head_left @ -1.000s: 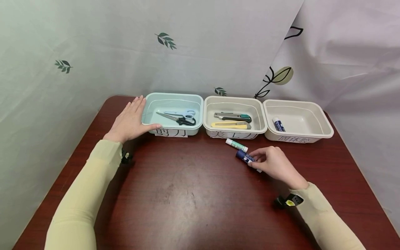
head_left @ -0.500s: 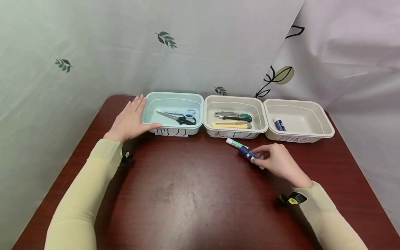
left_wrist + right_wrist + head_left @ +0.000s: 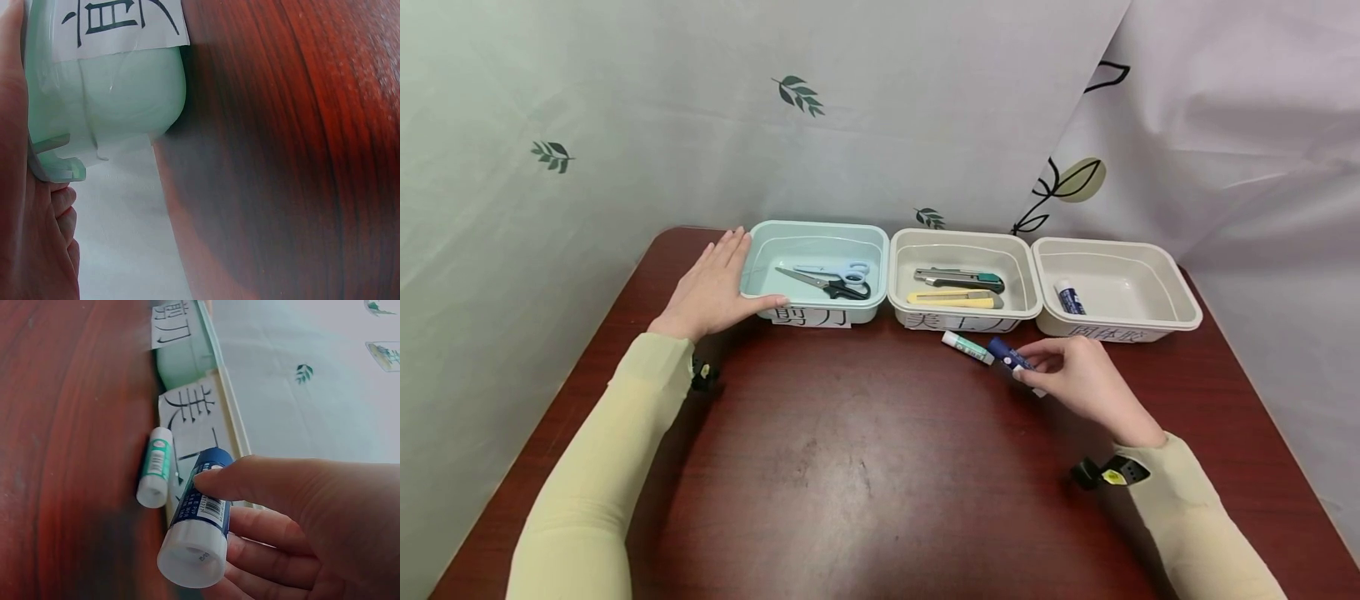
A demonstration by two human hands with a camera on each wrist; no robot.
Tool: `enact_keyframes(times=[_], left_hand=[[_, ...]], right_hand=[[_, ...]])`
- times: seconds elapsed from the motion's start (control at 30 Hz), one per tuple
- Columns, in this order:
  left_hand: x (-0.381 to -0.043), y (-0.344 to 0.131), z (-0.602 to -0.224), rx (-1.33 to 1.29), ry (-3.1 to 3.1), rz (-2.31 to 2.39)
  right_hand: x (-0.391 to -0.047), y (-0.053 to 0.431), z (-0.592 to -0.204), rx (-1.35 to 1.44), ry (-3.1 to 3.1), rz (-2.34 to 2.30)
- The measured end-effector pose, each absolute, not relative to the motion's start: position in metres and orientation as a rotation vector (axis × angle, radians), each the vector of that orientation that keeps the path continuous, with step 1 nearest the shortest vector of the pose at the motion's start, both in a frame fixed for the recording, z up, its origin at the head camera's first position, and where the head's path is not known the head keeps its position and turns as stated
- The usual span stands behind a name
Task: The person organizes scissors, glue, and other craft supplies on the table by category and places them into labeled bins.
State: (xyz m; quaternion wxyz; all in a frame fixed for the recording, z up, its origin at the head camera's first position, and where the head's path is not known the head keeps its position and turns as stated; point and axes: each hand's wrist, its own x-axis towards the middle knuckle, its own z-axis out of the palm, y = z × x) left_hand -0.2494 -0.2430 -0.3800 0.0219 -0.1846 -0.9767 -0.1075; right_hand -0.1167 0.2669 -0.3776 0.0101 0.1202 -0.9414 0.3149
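Observation:
My right hand (image 3: 1086,379) pinches a dark blue glue stick with a white end (image 3: 203,512) between thumb and fingers, just above the table or touching it; I cannot tell which. Beside its blue end lies a green and white glue stick (image 3: 967,347), in front of the middle bin. At the far left, my left hand (image 3: 709,287) rests on the rim of the light blue bin (image 3: 820,233), its fingers straight along the left side and the thumb over the front edge. Inside that bin are black-handled scissors (image 3: 831,287) and light blue scissors (image 3: 850,272).
The beige middle bin (image 3: 962,242) holds a yellow utility knife (image 3: 955,299) and a green and black one (image 3: 962,279). In the right bin (image 3: 1112,250) lies another blue glue stick (image 3: 1070,297). Paper labels front all three bins on the dark red table (image 3: 850,467).
Carrying the blue glue stick, my right hand has shifted right and slightly toward the bins. The left hand stays put on the light blue bin.

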Motion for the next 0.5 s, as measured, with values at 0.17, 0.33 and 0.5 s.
enact_keyframes(times=[0.17, 0.33, 0.5], left_hand=[[-0.249, -0.243, -0.38, -0.574, -3.022, -0.333], [-0.249, -0.243, -0.381, -0.578, -3.023, -0.334], [-0.25, -0.244, -0.381, -0.578, -3.023, -0.33]], right_hand=[[-0.116, 0.271, -0.371, 0.348, -2.922, 0.974], [-0.114, 0.277, -0.366, 0.321, -2.899, 0.971], [-0.113, 0.284, -0.362, 0.292, -2.868, 1.014]])
